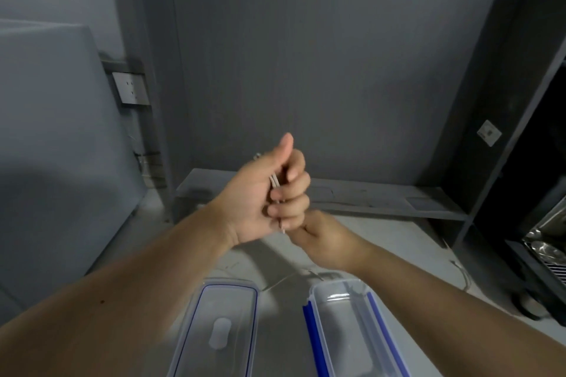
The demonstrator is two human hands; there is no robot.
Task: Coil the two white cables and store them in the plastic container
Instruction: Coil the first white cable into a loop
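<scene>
One cable [274,182], left grip [260,196] (one container [343,324])

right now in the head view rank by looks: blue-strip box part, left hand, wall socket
Largest to smallest:
1. blue-strip box part, nearest the camera and cut off by the frame
2. left hand
3. wall socket, farther away

Container [313,297] right of second tray [229,282]
</scene>
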